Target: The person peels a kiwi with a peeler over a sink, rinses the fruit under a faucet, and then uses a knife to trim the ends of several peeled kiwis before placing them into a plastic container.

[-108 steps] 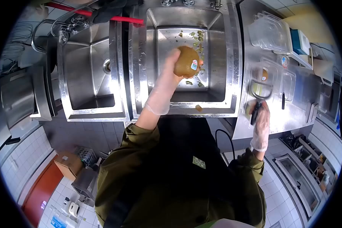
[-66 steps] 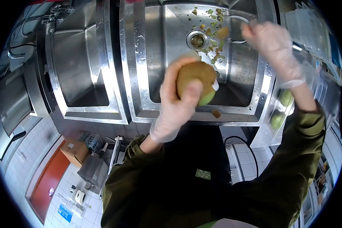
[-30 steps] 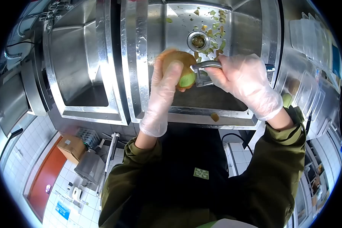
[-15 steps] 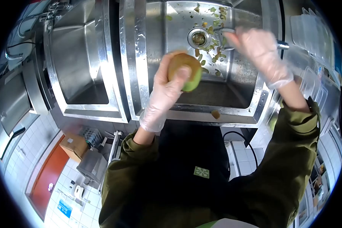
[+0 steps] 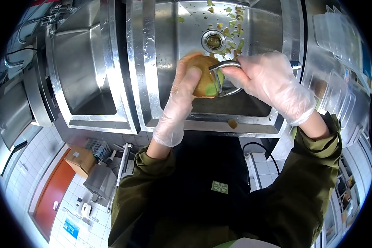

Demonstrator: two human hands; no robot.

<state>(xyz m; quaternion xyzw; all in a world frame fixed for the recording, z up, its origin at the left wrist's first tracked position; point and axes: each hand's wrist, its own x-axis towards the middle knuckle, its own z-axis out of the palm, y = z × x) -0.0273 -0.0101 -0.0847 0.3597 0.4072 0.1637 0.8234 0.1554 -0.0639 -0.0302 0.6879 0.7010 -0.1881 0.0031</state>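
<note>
My left hand (image 5: 180,89), in a clear glove, is closed around a round brown-skinned fruit (image 5: 202,74) with a green patch on its right side. Its thumb lies across the fruit's near face. My gloved right hand (image 5: 273,80) grips a metal Y-shaped peeler (image 5: 228,64). The peeler's blade is against the right side of the fruit. Both hands are over the near part of a steel sink (image 5: 167,49). Green and brown peelings (image 5: 238,31) lie on the sink floor around the drain (image 5: 213,41).
A second steel sink (image 5: 84,70) is to the left. Clear plastic containers (image 5: 337,35) stand at the right. One brown peel scrap (image 5: 232,123) rests on the sink's front rim. A cardboard box (image 5: 80,160) sits low at the left.
My right hand has swung left and toward me, bringing the peeler from above the peelings onto the fruit. The left hand still holds the fruit, now turned slightly.
</note>
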